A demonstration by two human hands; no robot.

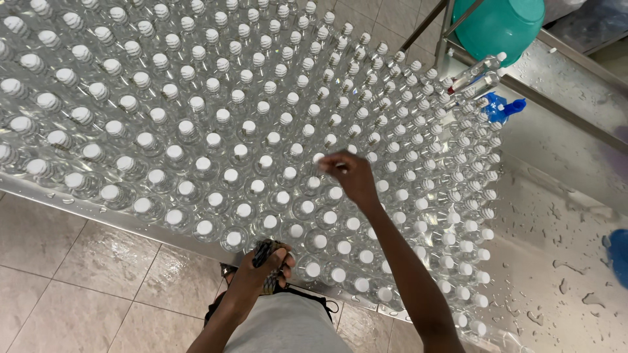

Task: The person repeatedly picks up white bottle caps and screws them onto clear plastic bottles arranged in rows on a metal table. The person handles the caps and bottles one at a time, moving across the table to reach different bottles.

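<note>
The right hand reaches out over the packed bottles, its fingers pinched together on the white cap of one clear bottle that stands in the middle of the crowd. The left hand stays near, at the table's front edge, closed around a small dark object; what that object is cannot be told.

The clear bottles with white caps stand upright, shoulder to shoulder, filling the wet steel table from the far left to the right; there are far too many to count, several hundred at least. Every bottle around the pinched one touches its neighbours, so the hand comes at it from above, the forearm passing over the nearer rows.

At the far right, two bottles lie tilted on top of the others. Just beside them sits one blue trigger sprayer. Farther back stands one teal basin. One blue thing shows at the right edge, cut off. Water drops dot the bare steel on the right. Tan floor tiles lie near left.
</note>
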